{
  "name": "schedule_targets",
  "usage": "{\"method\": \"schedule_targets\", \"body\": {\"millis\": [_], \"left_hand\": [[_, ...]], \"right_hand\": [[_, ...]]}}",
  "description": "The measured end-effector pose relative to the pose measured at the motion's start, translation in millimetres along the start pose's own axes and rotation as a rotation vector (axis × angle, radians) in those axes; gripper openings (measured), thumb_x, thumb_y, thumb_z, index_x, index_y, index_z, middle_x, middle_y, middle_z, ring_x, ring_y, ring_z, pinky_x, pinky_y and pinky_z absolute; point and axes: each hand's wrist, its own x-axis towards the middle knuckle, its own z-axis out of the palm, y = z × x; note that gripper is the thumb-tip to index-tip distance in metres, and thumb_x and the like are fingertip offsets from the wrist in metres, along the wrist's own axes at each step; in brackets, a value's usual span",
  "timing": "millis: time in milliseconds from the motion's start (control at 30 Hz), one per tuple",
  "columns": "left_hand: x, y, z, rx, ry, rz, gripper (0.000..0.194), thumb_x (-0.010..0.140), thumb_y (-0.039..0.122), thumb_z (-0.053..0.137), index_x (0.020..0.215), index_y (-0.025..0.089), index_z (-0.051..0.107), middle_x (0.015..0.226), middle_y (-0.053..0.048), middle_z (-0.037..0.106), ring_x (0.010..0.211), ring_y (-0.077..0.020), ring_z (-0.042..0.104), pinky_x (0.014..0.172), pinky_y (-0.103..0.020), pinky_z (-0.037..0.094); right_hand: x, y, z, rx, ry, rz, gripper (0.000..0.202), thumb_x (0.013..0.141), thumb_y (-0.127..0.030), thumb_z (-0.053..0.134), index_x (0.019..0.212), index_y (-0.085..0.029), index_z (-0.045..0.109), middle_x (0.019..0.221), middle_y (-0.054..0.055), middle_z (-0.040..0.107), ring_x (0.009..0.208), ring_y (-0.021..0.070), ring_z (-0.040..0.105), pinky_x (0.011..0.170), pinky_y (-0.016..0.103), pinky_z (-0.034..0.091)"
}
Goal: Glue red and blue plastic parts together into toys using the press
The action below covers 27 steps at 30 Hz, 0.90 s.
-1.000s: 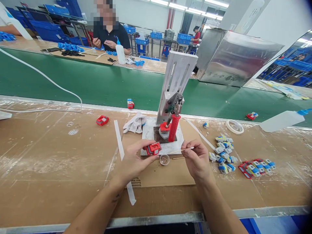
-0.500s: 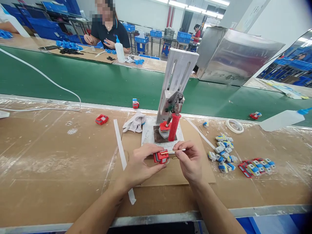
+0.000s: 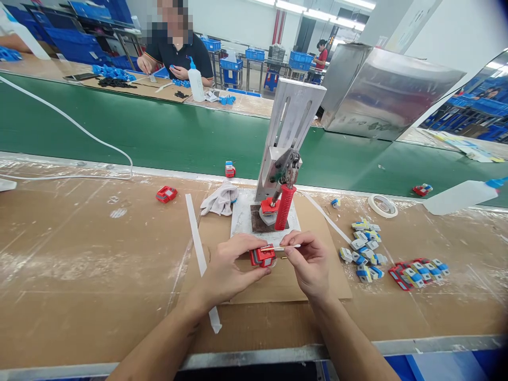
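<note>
My left hand [image 3: 230,264] grips a small red toy-car-like part [image 3: 262,257] between thumb and fingers, just above the cardboard sheet. In my right hand [image 3: 307,264], a thin cotton swab [image 3: 291,246] is pinched between thumb and fingertips, its far end on top of the red part. Directly beyond both hands stands a toggle clamp press [image 3: 291,159] with a red handle [image 3: 285,207]. Under its plunger sits another red piece [image 3: 270,205] on a round grey base. A small brass-coloured pin [image 3: 283,257] lies beside the red part.
Right of me lie a pile of white-blue-yellow pieces [image 3: 365,248], a row of red assemblies [image 3: 416,272] and a tape roll [image 3: 382,206]. To the left are a glove [image 3: 219,199] and a red part [image 3: 166,194]. Behind runs a green conveyor [image 3: 166,132]; a co-worker [image 3: 178,58] sits across it.
The assemblies on the green conveyor have shifted right. My hands stay almost in place, with the swab moved very slightly left. The co-worker's hand across the belt has moved a little.
</note>
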Motion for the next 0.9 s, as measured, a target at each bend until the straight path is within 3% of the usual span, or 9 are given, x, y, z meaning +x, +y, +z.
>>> {"method": "schedule_targets", "body": {"millis": [133, 433, 633, 700, 800, 900], "left_hand": [[-0.6, 1.2, -1.6, 0.001, 0.003, -0.025, 0.034, 0.075, 0.013, 0.085, 0.107, 0.019, 0.074, 0.1, -0.005, 0.078, 0.093, -0.0179, 0.073, 0.086, -0.028, 0.059], [-1.1, -0.3, -5.6, 0.068, 0.0, -0.042, 0.028, 0.079, 0.01, 0.078, 0.106, 0.018, 0.074, 0.099, -0.006, 0.073, 0.089, -0.0165, 0.07, 0.079, -0.027, 0.058], [-1.0, -0.9, -7.5, 0.102, 0.002, -0.052, 0.026, 0.081, 0.011, 0.075, 0.106, 0.02, 0.074, 0.102, -0.007, 0.072, 0.091, -0.018, 0.071, 0.079, -0.028, 0.059], [-1.7, -2.4, -10.2, 0.129, 0.021, -0.051, 0.027, 0.081, 0.012, 0.074, 0.107, 0.02, 0.073, 0.105, -0.007, 0.073, 0.095, -0.0192, 0.071, 0.082, -0.029, 0.06], [-3.1, -7.1, -14.4, 0.171, 0.054, -0.06, 0.029, 0.081, 0.012, 0.073, 0.109, 0.021, 0.071, 0.108, -0.006, 0.074, 0.099, -0.0201, 0.071, 0.087, -0.031, 0.059], [-3.6, -10.7, -17.0, 0.205, 0.067, -0.084, 0.03, 0.082, 0.011, 0.072, 0.11, 0.022, 0.069, 0.108, -0.005, 0.075, 0.098, -0.0201, 0.071, 0.087, -0.031, 0.058]], "right_hand": [[0.2, -1.5, -2.6, -0.075, 0.011, -0.037, 0.009, 0.09, -0.016, 0.073, 0.089, -0.024, 0.069, 0.085, 0.002, 0.073, 0.082, 0.0148, 0.068, 0.073, 0.026, 0.054], [-0.4, -2.6, -3.3, -0.229, 0.011, -0.096, 0.014, 0.089, -0.009, 0.068, 0.09, -0.023, 0.067, 0.085, 0.002, 0.073, 0.076, 0.015, 0.065, 0.059, 0.024, 0.046], [4.0, -9.3, -12.1, -0.244, -0.004, -0.117, 0.013, 0.087, -0.011, 0.069, 0.087, -0.023, 0.066, 0.083, 0.003, 0.073, 0.075, 0.0164, 0.067, 0.061, 0.027, 0.05], [6.7, -14.3, -20.2, -0.276, -0.061, -0.087, 0.012, 0.087, -0.011, 0.068, 0.086, -0.023, 0.066, 0.082, 0.003, 0.074, 0.076, 0.0174, 0.067, 0.064, 0.029, 0.051], [9.7, -18.2, -28.3, -0.458, -0.288, 0.033, 0.011, 0.087, -0.012, 0.067, 0.085, -0.022, 0.067, 0.082, 0.003, 0.074, 0.07, 0.0161, 0.065, 0.06, 0.028, 0.048], [10.2, -13.7, -28.3, -0.62, -0.444, 0.042, 0.012, 0.085, -0.01, 0.064, 0.083, -0.021, 0.068, 0.079, 0.002, 0.071, 0.066, 0.0143, 0.061, 0.059, 0.027, 0.047]]}}
